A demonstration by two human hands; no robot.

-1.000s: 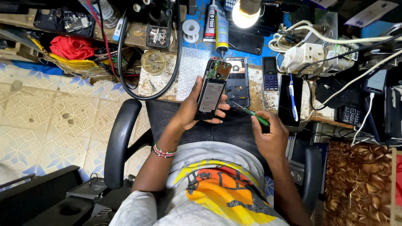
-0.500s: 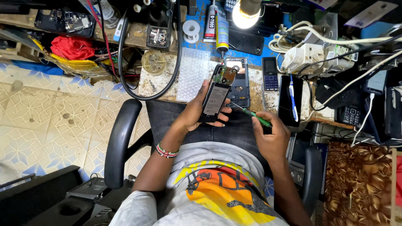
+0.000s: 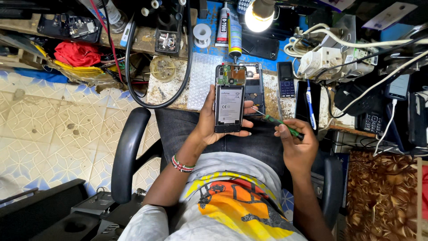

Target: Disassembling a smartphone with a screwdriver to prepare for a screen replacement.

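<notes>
A: From the head view, what are the hands doing?

B: The left hand (image 3: 209, 122) is gripping an opened smartphone (image 3: 229, 99) upright over the lap, just off the workbench edge (image 3: 178, 105). The right hand (image 3: 298, 145) is pinching a green-handled screwdriver (image 3: 274, 119), its tip nearing the phone's right edge.

A: Room to move?

B: Chair armrests (image 3: 127, 151) are flanking both elbows closely.

Single head cam, I'm looking straight down over my lap, close range; my left hand (image 3: 209, 122) and right hand (image 3: 296, 145) sitting mid-frame, workbench (image 3: 178, 91) edge running along the top. No second view overlapping.
</notes>
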